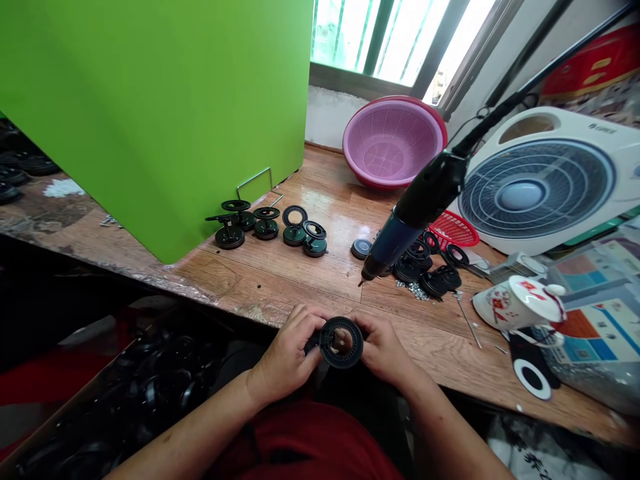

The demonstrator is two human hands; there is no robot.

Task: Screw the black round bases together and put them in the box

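Observation:
Close to my body, at the table's front edge, I hold a black ring-topped stand (pixel 341 362) in both hands. My left hand (pixel 289 350) is closed on its left side, with the thumb below. From the right, the fingers of my right hand (pixel 386 348) are closed on the ring's edge. The lower part of the stand is hidden behind the ring and my fingers. Above my hands hangs a black and blue electric screwdriver (pixel 397 237), its bit pointing down and touching neither hand.
Several similar stands (pixel 315 247) stand along a green panel (pixel 200 120); more black stands (pixel 435 280) lie at right beside small screws (pixel 415 291). Pink basins (pixel 390 143), a fan (pixel 530 193), a lidded cup (pixel 505 303) and a thin metal rod (pixel 470 323) are also there.

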